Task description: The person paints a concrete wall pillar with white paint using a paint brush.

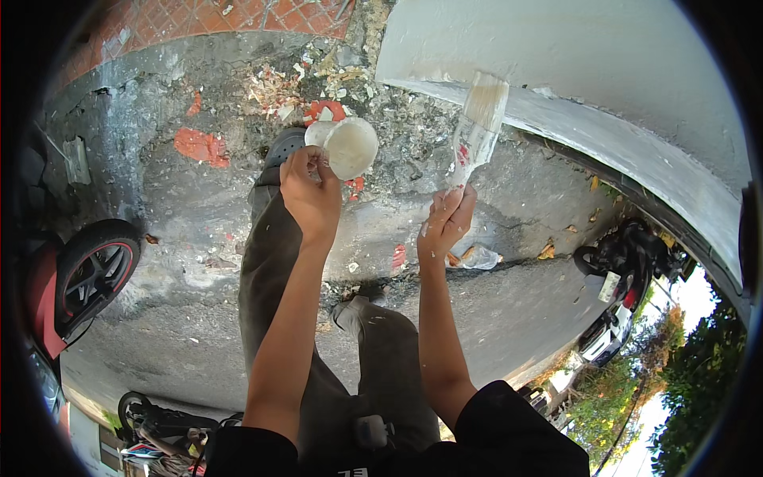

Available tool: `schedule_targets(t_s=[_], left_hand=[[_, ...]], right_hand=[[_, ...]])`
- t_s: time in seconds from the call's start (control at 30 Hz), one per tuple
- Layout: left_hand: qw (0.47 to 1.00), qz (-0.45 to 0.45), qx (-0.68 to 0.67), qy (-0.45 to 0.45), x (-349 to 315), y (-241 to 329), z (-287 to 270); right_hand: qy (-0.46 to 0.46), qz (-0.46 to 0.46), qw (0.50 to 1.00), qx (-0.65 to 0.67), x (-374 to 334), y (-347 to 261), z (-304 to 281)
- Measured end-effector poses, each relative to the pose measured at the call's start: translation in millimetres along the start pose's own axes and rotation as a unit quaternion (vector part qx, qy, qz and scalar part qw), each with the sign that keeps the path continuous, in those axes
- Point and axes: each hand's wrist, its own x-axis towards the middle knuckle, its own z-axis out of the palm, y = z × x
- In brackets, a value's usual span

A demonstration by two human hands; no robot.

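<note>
My left hand [308, 187] is closed, pinching the near side of a small whitish cup [352, 149] in front of my shoe. A second pale rounded part shows just left of the cup's round opening; whether it belongs to the same cup I cannot tell. In my right hand [447, 222] is the handle of a wide paintbrush [482, 119], smeared with white and some red. Its pale bristles point away from me and overlap the lower edge of the white wall [556, 48]. Whether they touch it is unclear.
Red paint patches [200, 147] and peeled flakes [274, 87] mark the rough concrete. A crumpled clear plastic piece [481, 257] lies right of my legs. A motorbike wheel [97, 269] stands at the left, another motorbike [632, 258] at the right. Red tiles [191, 28] border the far left.
</note>
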Motion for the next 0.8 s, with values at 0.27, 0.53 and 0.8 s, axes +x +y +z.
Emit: schedule_targets(t_s=[0.27, 0.53, 0.8], left_hand=[[0.999, 0.047, 0.011, -0.025, -24.4, -12.3, 6.6], [0.998, 0.052, 0.022, -0.028, -30.8, -9.4, 14.5], [0.998, 0.056, 0.020, -0.029, -32.0, -7.5, 15.6]], right_hand=[[-0.047, -0.048, 0.974, 0.214, 11.5, 18.5, 11.2], [-0.129, 0.114, 0.962, 0.212, 64.8, 117.1, 65.6], [-0.154, 0.389, 0.903, 0.100, 95.7, 87.0, 59.3]])
